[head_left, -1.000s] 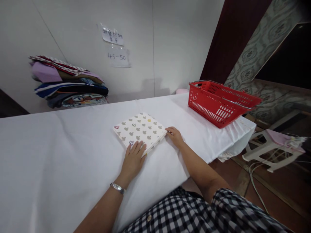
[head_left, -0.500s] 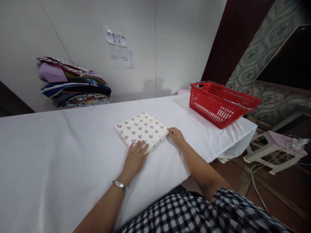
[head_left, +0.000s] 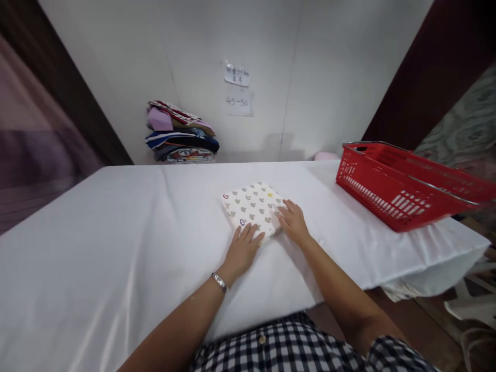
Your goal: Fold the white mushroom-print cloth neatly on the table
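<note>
White cloth covers the desk (head_left: 116, 258), which runs back to a pale wall. Folded cloth (head_left: 252, 207), cream with small grey printed shapes, lies flat near the desk's middle.

Left hand (head_left: 243, 249): palm down, fingers spread and flat, tips resting on the near edge of the folded cloth. Open grip, nothing pinched. Watch (head_left: 219, 282) on that wrist.

Right hand (head_left: 293, 222): palm down, fingers spread, lying on the right near corner of the folded cloth. Open grip as well, pressing rather than holding.

Red basket (head_left: 403, 183) stands on the right part of the desk, well apart from both hands. Stack of fabrics (head_left: 180, 133) sits at the far edge against the wall, below two paper notes (head_left: 238, 88). Checked shirt (head_left: 294, 346) at bottom of view.
</note>
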Demonstrator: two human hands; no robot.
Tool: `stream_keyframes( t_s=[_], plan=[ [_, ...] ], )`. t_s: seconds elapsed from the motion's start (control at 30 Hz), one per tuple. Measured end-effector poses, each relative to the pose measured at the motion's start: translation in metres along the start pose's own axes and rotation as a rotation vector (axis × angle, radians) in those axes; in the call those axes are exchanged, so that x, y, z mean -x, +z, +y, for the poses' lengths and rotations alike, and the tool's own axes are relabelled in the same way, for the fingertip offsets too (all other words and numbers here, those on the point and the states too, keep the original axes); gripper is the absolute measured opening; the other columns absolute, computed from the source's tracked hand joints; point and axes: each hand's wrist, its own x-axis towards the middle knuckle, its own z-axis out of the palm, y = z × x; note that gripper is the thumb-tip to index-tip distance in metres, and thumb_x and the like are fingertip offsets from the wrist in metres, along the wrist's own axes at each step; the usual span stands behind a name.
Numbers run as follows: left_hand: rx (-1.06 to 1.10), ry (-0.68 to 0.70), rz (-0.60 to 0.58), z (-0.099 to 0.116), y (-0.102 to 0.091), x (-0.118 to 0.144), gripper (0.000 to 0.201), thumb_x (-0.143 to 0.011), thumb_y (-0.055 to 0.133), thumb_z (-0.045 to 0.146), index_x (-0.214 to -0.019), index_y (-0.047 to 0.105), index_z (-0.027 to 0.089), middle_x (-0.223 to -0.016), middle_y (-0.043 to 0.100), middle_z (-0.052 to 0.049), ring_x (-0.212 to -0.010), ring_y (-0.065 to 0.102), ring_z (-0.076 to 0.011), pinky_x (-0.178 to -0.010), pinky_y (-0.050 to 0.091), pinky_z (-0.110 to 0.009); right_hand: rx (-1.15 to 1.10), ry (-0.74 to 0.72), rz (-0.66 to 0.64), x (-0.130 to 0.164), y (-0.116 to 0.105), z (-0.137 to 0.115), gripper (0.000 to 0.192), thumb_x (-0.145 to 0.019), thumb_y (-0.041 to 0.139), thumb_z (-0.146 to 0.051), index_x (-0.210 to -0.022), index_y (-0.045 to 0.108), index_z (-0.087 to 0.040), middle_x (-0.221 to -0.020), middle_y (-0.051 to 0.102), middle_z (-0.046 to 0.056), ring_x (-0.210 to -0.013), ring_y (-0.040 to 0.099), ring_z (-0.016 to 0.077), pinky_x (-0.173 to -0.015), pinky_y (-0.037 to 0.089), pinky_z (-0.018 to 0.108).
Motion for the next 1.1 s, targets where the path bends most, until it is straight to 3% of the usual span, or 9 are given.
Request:
stream_keyframes(
  t_s=[0.17, 0.4, 0.53, 0.6, 0.73, 0.83, 0.97, 1.1],
  plan=[
    [0.008, -0.013, -0.038, 0.007, -0.003, 0.006, 0.04, -0.092, 0.044, 0.026, -0.132, 0.047, 0.024, -0.145, 0.04, -0.009, -0.138, 0.029, -0.0261, -0.111, 0.027, -0.052, 0.119, 0.038, -0.241, 0.003, 0.013, -0.008, 0.042, -0.094, 0.037, -0.04, -0.128, 0.052, -0.02, -0.143, 0.042, 0.011, -0.135, 0.031, 0.0274, -0.107, 0.023, 0.051],
    [0.146, -0.008, -0.053, 0.017, -0.009, 0.016, 0.044, -0.09, 0.047, 0.027, -0.133, 0.044, 0.019, -0.143, 0.043, -0.012, -0.138, 0.028, -0.0254, -0.112, 0.027, -0.051, 0.111, 0.03, -0.234, 0.009, 0.018, -0.001, 0.043, -0.094, 0.035, -0.038, -0.129, 0.051, -0.018, -0.143, 0.042, 0.013, -0.135, 0.032, 0.0283, -0.107, 0.024, 0.051],
    [0.208, 0.018, -0.052, 0.02, -0.014, 0.015, 0.043, -0.09, 0.046, 0.027, -0.132, 0.046, 0.019, -0.142, 0.044, -0.012, -0.138, 0.029, -0.025, -0.112, 0.027, -0.051, 0.068, 0.039, -0.174, 0.008, 0.013, -0.011, 0.041, -0.094, 0.035, -0.036, -0.126, 0.054, -0.019, -0.141, 0.045, 0.012, -0.135, 0.031, 0.0286, -0.108, 0.02, 0.054],
    [0.222, 0.012, -0.062, 0.022, -0.018, 0.015, 0.042, -0.09, 0.047, 0.027, -0.13, 0.048, 0.019, -0.142, 0.045, -0.012, -0.136, 0.032, -0.0259, -0.112, 0.028, -0.051, 0.016, -0.023, -0.159, 0.008, 0.011, -0.02, 0.041, -0.096, 0.032, -0.035, -0.128, 0.053, -0.02, -0.142, 0.045, 0.01, -0.137, 0.03, 0.0265, -0.11, 0.017, 0.053],
    [0.334, -0.017, -0.035, 0.02, -0.023, 0.016, 0.037, -0.091, 0.044, 0.025, -0.127, 0.052, 0.023, -0.133, 0.055, -0.007, -0.131, 0.041, -0.0223, -0.111, 0.031, -0.05, -0.092, -0.155, -0.297, 0.01, 0.01, -0.035, 0.042, -0.096, 0.034, -0.039, -0.131, 0.051, -0.023, -0.141, 0.046, 0.008, -0.135, 0.033, 0.0243, -0.11, 0.022, 0.049],
    [0.412, -0.078, 0.055, 0.002, -0.024, 0.011, 0.033, -0.093, 0.039, 0.025, -0.122, 0.056, 0.023, -0.126, 0.061, -0.006, -0.123, 0.05, -0.0183, -0.109, 0.033, -0.047, -0.106, -0.141, -0.347, 0.011, 0.013, -0.039, 0.043, -0.095, 0.035, -0.04, -0.13, 0.051, -0.022, -0.142, 0.045, 0.008, -0.135, 0.033, 0.0251, -0.11, 0.022, 0.049],
    [0.412, -0.302, 0.205, -0.05, -0.022, -0.016, 0.035, -0.091, 0.043, 0.033, -0.118, 0.06, 0.02, -0.127, 0.06, -0.009, -0.122, 0.051, -0.0213, -0.105, 0.039, -0.046, -0.116, -0.129, -0.342, 0.011, 0.015, -0.038, 0.042, -0.095, 0.037, -0.038, -0.131, 0.051, -0.022, -0.142, 0.045, 0.008, -0.135, 0.033, 0.025, -0.11, 0.022, 0.05],
    [0.425, -0.586, 0.185, -0.106, -0.018, -0.055, 0.043, -0.088, 0.044, 0.037, -0.124, 0.056, 0.015, -0.136, 0.051, -0.012, -0.129, 0.043, -0.0238, -0.108, 0.033, -0.043, -0.133, -0.117, -0.33, 0.01, 0.014, -0.038, 0.04, -0.094, 0.038, -0.038, -0.13, 0.052, -0.025, -0.141, 0.046, 0.007, -0.135, 0.034, 0.025, -0.11, 0.022, 0.05]
  ],
)
